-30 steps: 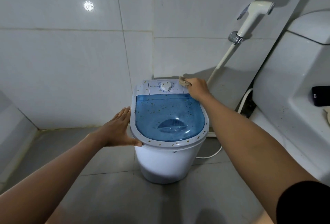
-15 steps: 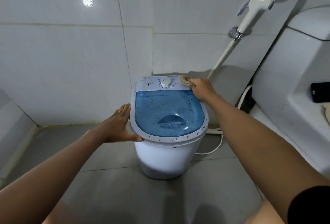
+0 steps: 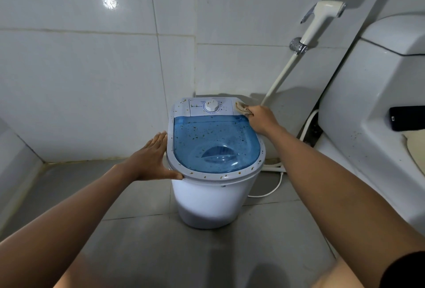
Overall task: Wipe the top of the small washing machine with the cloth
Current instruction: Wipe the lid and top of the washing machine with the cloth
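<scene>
A small white washing machine (image 3: 213,200) stands on the grey tiled floor (image 3: 138,230) close to the corner of the wall, its blue see-through lid (image 3: 213,140) and pale rim dotted with brownish specks. The right hand (image 3: 261,118) is closed around a bunched tan cloth (image 3: 242,108) and presses it on the back right corner of the machine's top, just beside the white dial (image 3: 211,105). The left hand (image 3: 150,161) lies open and flat against the left edge of the rim, thumb hooked over the front, holding nothing else. A spray hose (image 3: 322,17) hangs on the wall behind, and a toilet (image 3: 372,108) sits to the right.
</scene>
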